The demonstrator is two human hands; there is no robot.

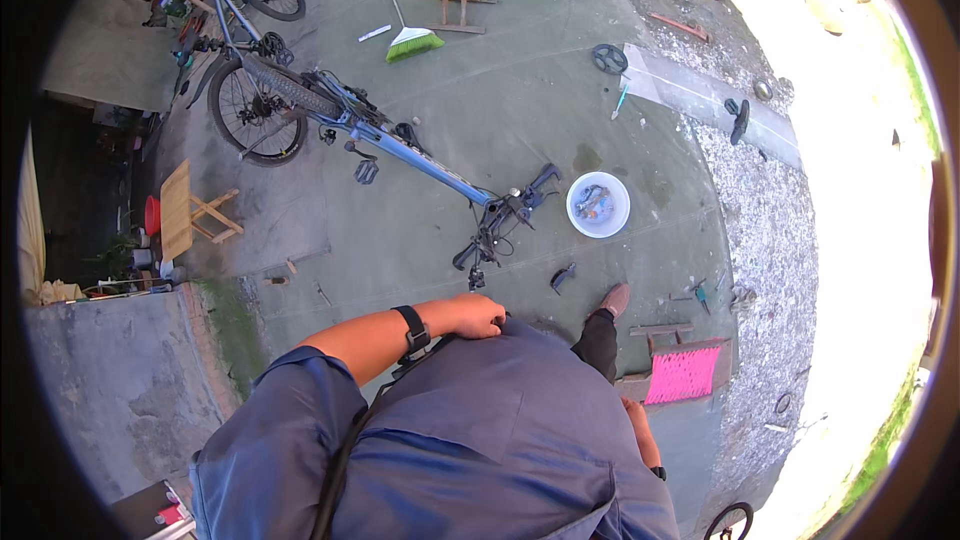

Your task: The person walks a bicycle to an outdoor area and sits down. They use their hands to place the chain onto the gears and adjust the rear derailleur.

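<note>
Blue-framed bicycle observed in the head view, ahead of the person, its handlebar just left of a white bucket containing small parts. Left hand, fingers curled, is at the shirt front; right hand, partly hidden, is near a pink-seated stool. Whether either grasps anything cannot be told.

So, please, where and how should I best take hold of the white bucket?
Take the white bucket by opposite sides of its round rim, probably best from above, standing at your near side. It stands upright, mouth open upward, with objects inside, so an even hold should keep it level.
</note>
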